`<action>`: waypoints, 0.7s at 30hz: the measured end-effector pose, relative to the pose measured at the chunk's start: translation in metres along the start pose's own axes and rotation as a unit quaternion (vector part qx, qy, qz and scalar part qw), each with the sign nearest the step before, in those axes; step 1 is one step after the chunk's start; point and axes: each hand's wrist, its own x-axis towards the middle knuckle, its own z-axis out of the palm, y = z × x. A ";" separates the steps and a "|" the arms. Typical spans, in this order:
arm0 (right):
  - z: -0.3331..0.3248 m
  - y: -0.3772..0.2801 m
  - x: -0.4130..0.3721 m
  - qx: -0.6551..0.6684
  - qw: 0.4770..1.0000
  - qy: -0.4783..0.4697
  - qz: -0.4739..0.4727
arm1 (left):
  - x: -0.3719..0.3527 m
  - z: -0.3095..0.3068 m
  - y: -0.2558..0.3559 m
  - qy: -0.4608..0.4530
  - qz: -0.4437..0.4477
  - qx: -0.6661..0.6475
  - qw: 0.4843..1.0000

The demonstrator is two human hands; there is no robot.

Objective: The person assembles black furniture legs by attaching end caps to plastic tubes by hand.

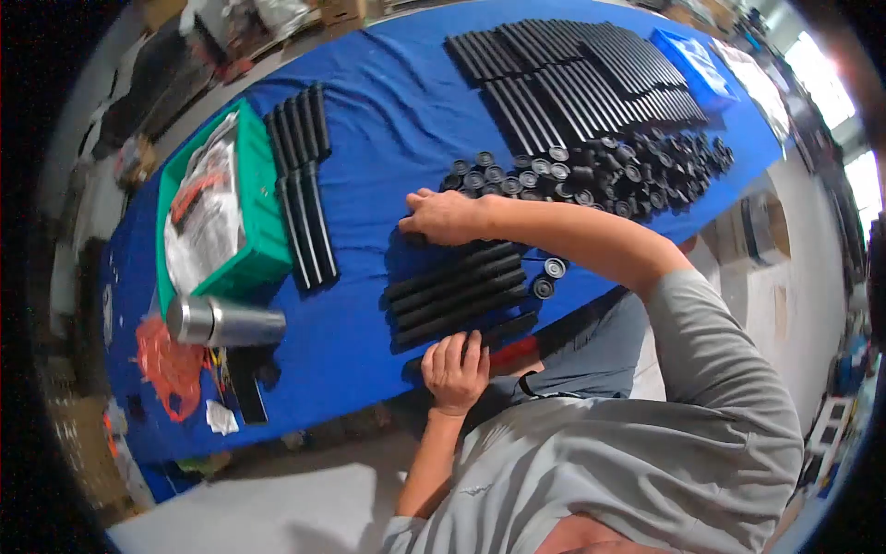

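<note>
My left hand (455, 372) lies over a black tube (509, 327) at the near edge of the table, its fingers curled round it. Beyond it, several black tubes (457, 294) lie side by side. My right hand (448, 217) is past the far side of this row, with its fingers closed. A dark bit shows under the fingers, too hidden to name. Two round black caps (544, 288) lie by the right end of the row. A heap of similar caps (637, 175) spreads beyond my right forearm.
Rows of black tubes (572, 78) fill the far side of the blue cloth (369, 120). Another tube stack (309, 222) lies beside a green crate (263, 263). A steel flask (231, 323) and red plastic bag (171, 365) are at left. A blue tray (690, 69) stands far right.
</note>
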 end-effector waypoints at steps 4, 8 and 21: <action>0.008 0.010 0.006 0.024 0.999 0.019 -0.041 | -0.001 0.000 0.001 -0.007 0.012 0.025 1.000; 0.012 0.021 0.018 0.054 0.995 0.086 -0.024 | -0.002 0.002 0.001 -0.011 0.018 0.025 0.999; -0.103 0.144 -0.238 0.096 0.915 0.336 0.201 | -0.001 0.001 0.003 -0.019 0.028 0.039 0.999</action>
